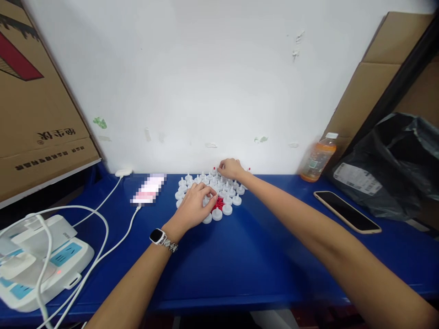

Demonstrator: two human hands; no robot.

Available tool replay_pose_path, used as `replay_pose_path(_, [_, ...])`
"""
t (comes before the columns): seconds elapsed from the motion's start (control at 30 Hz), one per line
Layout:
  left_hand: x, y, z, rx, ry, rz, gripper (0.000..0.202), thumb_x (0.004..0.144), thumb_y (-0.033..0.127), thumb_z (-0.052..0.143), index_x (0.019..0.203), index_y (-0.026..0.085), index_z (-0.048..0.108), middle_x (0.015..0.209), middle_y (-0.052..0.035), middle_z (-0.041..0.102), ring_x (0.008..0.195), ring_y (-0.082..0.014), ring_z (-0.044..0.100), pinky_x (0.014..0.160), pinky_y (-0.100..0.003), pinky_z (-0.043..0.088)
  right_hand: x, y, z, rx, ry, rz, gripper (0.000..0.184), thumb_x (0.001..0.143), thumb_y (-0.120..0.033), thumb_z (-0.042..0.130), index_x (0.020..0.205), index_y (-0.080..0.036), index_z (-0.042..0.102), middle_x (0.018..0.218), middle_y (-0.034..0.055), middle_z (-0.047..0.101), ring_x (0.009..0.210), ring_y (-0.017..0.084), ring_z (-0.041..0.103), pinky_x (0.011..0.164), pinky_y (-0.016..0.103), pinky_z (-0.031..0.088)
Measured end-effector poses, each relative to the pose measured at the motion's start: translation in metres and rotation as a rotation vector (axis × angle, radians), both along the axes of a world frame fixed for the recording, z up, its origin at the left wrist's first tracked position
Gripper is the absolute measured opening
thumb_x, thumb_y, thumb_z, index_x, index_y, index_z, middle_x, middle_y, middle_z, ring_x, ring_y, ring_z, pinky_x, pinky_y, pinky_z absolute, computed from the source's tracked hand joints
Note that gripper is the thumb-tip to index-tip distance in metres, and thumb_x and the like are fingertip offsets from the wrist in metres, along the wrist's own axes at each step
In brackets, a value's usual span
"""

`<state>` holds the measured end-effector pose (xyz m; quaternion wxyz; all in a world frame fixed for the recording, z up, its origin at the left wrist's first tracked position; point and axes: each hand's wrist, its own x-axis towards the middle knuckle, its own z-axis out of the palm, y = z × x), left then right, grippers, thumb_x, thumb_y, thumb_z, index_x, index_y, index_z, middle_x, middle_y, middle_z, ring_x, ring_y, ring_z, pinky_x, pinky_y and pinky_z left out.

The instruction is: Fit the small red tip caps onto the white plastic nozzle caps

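Note:
Several white bottle caps with pointed spouts [236, 199] stand close together on the blue table, near the wall. In the front part of the group lies a small pile of red tips [218, 204]. My left hand [197, 203] hovers over the front left of the caps, thumb and fingertips drawn together beside the red pile; anything between them is too small to make out. At the back row, my right hand [231, 169] has its fingers pinched at the caps, and what they grip is hidden. Just left of it, one cap carries a red tip [214, 168]; another red tip [249, 169] shows to its right.
At left are a power strip [68, 256] with white cables, a blurred bright screen [149, 188] and a cardboard box [44, 114]. To the right stand an orange drink bottle [318, 157], a phone [346, 211] and a black plastic bag [394, 169]. The white wall [206, 91] bounds the back.

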<state>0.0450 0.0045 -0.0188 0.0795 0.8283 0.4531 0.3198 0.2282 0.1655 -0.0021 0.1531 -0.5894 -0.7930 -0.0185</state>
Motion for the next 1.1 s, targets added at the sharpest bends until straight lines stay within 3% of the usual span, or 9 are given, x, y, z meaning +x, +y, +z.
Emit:
replay_pose_path(0.13, [-0.002,0.001,0.001,0.004,0.009,0.021,0.023,0.098,0.037,0.047,0.095,0.022,0.065,0.097,-0.006,0.062,0.099,-0.0252,0.054,0.091,-0.043,0.044,-0.019,0.007,-0.003,0.031,0.008,-0.069,0.029,0.086,-0.039,0.06,0.094,-0.017,0.077,0.103,0.0145,0.075,0.109,0.028,0.063,0.099,0.04,0.036])
replay_pose_path(0.37, [-0.006,0.003,0.003,0.005,0.002,0.031,0.023,0.098,0.035,0.047,0.093,0.023,0.065,0.1,-0.0059,0.062,0.099,-0.0249,0.053,0.09,-0.042,0.044,-0.035,0.007,-0.007,0.055,0.056,-0.157,0.025,0.083,-0.022,0.057,0.097,-0.015,0.076,0.103,0.0164,0.074,0.109,0.028,0.062,0.096,0.039,0.036])
replay_pose_path(0.6, [-0.002,0.002,0.002,0.034,-0.001,0.022,0.025,0.098,0.036,0.045,0.091,0.021,0.064,0.096,-0.0062,0.06,0.096,-0.0243,0.052,0.089,-0.042,0.043,-0.03,-0.002,-0.004,0.046,0.067,-0.233,0.032,0.084,-0.037,0.059,0.099,-0.013,0.075,0.104,0.018,0.073,0.11,0.029,0.06,0.096,0.04,0.033])
replay_pose_path(0.87, [-0.007,0.004,0.001,0.034,0.048,0.066,0.024,0.099,0.036,0.045,0.089,0.022,0.063,0.096,-0.0056,0.059,0.095,-0.0243,0.051,0.087,-0.042,0.043,-0.061,0.0,-0.013,0.068,0.135,-0.365,0.024,0.084,-0.017,0.056,0.098,-0.008,0.073,0.105,0.023,0.071,0.112,0.032,0.056,0.094,0.043,0.03])
replay_pose_path(0.97, [-0.009,0.005,0.002,0.057,0.063,0.085,0.024,0.099,0.036,0.045,0.09,0.022,0.063,0.097,-0.0055,0.059,0.096,-0.0246,0.052,0.087,-0.042,0.042,-0.06,-0.005,-0.006,0.125,0.174,-0.324,0.024,0.088,-0.021,0.053,0.097,-0.012,0.074,0.11,0.0202,0.069,0.114,0.032,0.054,0.095,0.044,0.031])
replay_pose_path(1.1, [-0.009,0.003,0.005,0.086,0.024,0.075,0.023,0.1,0.035,0.043,0.094,0.022,0.061,0.099,-0.0046,0.061,0.096,-0.0234,0.053,0.089,-0.041,0.042,-0.04,-0.033,0.008,0.303,0.347,-0.092,0.022,0.09,-0.031,0.055,0.097,-0.018,0.072,0.12,0.0137,0.065,0.112,0.028,0.056,0.092,0.04,0.038])
